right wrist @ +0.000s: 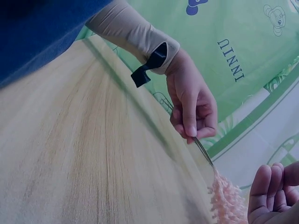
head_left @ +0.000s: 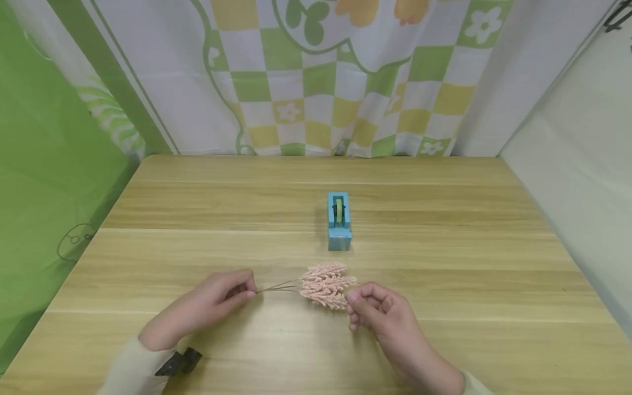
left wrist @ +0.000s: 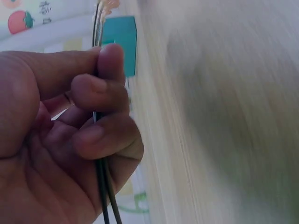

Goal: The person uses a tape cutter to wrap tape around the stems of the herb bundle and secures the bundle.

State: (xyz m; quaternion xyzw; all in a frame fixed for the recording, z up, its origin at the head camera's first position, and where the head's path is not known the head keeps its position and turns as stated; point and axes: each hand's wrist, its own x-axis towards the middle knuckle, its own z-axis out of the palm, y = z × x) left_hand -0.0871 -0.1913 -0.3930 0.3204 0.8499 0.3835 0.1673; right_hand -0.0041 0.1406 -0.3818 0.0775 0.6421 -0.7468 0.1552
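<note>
head: above, forward-down on table point(head_left: 197, 203) | left wrist: close-up, left hand point(left wrist: 65, 163) | right wrist: tilted, farther, sharing that hand

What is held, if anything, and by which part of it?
The left hand holds pink flowers by their stems; whether the right hand grips their tips is unclear.

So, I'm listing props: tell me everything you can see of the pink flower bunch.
The pink flower bunch looks artificial: dense, knobbly, pale sprays on thin, dark, wire-like stems. It is held sideways over the table, on the near side of the blue tape dispenser. The left hand grips the stems, which run on past it. The sprays point toward the right hand, close by their tips; whether it touches them is unclear.
</note>
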